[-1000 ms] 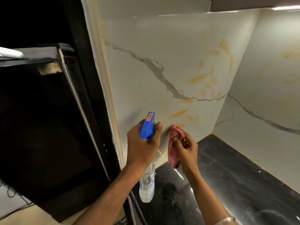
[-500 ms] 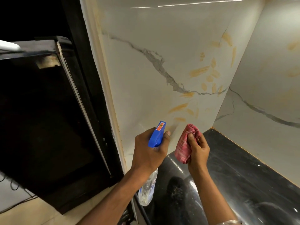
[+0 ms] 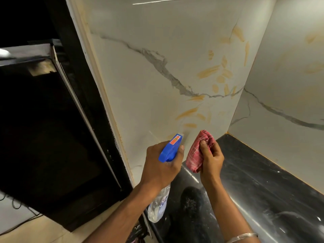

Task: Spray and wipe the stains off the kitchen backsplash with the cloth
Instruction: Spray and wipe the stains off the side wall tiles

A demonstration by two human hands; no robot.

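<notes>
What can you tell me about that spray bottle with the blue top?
The spray bottle has a blue plastic trigger head with an orange sticker on top and a clear body with a printed label. The left hand grips its neck, the body hanging below, nozzle aimed at the stained backsplash.

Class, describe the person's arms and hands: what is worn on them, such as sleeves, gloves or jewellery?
Both forearms are bare; no sleeves show. The left hand and right hand wear no gloves, and no rings show. A thin silvery bangle circles the right wrist; the left wrist is bare.
</notes>
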